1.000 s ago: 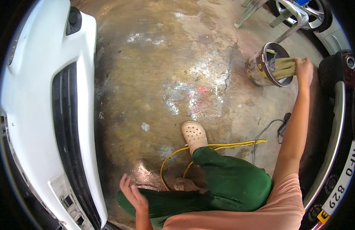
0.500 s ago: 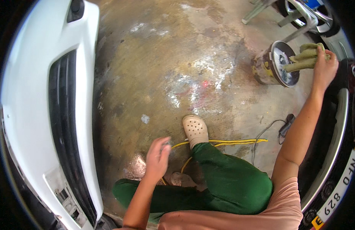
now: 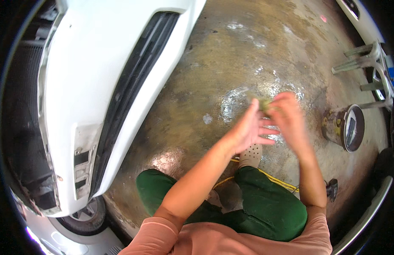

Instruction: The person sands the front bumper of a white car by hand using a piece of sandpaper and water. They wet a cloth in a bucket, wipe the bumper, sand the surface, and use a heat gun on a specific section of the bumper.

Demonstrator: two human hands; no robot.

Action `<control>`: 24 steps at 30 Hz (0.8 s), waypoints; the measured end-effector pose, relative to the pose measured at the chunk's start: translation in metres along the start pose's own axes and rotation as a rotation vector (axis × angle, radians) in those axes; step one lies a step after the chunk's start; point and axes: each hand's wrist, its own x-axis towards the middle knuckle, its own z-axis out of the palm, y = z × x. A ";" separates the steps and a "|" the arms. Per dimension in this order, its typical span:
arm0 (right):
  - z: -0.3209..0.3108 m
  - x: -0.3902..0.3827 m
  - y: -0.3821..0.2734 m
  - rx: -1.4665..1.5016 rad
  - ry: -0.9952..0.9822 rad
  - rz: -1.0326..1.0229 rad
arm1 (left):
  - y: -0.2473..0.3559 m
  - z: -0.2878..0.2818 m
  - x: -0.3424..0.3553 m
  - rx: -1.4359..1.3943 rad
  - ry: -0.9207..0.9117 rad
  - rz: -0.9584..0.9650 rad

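Observation:
In front of my knees, over the wet floor, my two hands are close together. My right hand [image 3: 287, 121], blurred by motion, grips a yellowish-green cloth [image 3: 265, 104] that is bunched up and partly hidden by the fingers. Beside it, my left hand [image 3: 249, 131] has its fingers spread apart, its thumb near the cloth; whether the thumb touches it I cannot tell. To the right stands a stained bucket [image 3: 333, 125] with a dark inside and something whitish in it. A white car bumper [image 3: 95, 63] with a black grille slot takes up the left side.
A grey plastic stool [image 3: 378, 63] stands beyond the bucket. Yellow cord [image 3: 275, 180] runs across the floor by my shoe [image 3: 250, 155]. A dark handheld device [image 3: 332, 190] lies near my right elbow. A car wheel [image 3: 85, 216] shows under the bumper's lower end, and a silver-edged bumper [image 3: 367, 214] curves along the right.
My right hand has brought the cloth from above the bucket to the middle. My left hand has moved up and right to meet it. The view has turned toward the white bumper.

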 end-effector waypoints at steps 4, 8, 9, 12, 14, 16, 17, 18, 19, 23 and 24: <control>0.101 -0.013 0.026 -0.181 -0.379 -0.379 | -0.011 -0.104 0.010 -0.239 0.249 0.058; 0.167 -0.035 0.014 0.069 -0.602 -0.548 | -0.040 -0.180 -0.023 -0.304 0.420 0.002; 0.175 -0.041 0.007 0.131 -0.680 -0.565 | -0.047 -0.192 -0.033 -0.294 0.431 0.018; 0.201 -0.051 0.005 0.400 -0.859 -0.521 | -0.069 -0.222 -0.051 -0.263 0.521 0.001; 0.209 -0.045 0.004 0.463 -1.045 -0.429 | -0.087 -0.243 -0.060 -0.245 0.664 -0.097; 0.222 -0.024 0.001 0.517 -1.272 -0.261 | -0.118 -0.252 -0.076 -0.323 0.589 0.120; 0.227 -0.010 0.000 0.559 -1.308 -0.114 | -0.130 -0.255 -0.080 -0.362 0.552 0.235; 0.231 0.001 0.010 0.614 -1.196 -0.043 | -0.126 -0.233 -0.074 -0.522 0.699 0.257; 0.237 0.012 0.019 0.667 -1.087 0.016 | -0.116 -0.220 -0.079 -0.531 0.651 0.254; 0.269 0.030 0.044 0.650 -0.983 0.152 | -0.098 -0.194 -0.097 -0.443 0.549 0.275; 0.272 0.032 0.042 0.593 -0.941 0.167 | -0.097 -0.190 -0.096 -0.440 0.531 0.310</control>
